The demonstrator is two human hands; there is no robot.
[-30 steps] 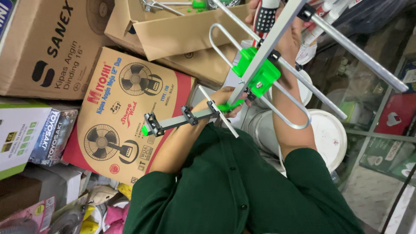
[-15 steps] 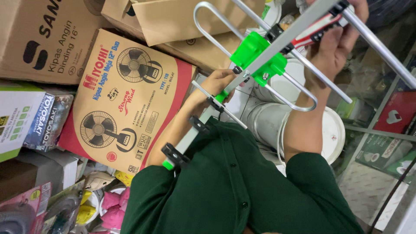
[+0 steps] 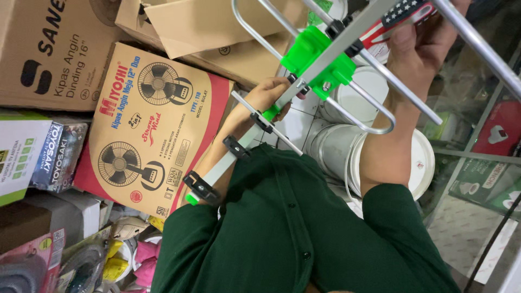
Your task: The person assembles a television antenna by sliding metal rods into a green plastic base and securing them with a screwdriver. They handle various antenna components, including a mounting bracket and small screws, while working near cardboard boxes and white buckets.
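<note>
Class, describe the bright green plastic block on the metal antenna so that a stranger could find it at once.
Start at the long grey metal boom running diagonally above the green shirt. Follow it up from the left hand to the green block clamped around it. Unlike the small black clips lower down, it holds the looped rod.

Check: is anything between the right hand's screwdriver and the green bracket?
Nothing visible. The screwdriver in the right hand lies beside the antenna boom, close to the green bracket; the left hand holds the boom lower down.
</note>
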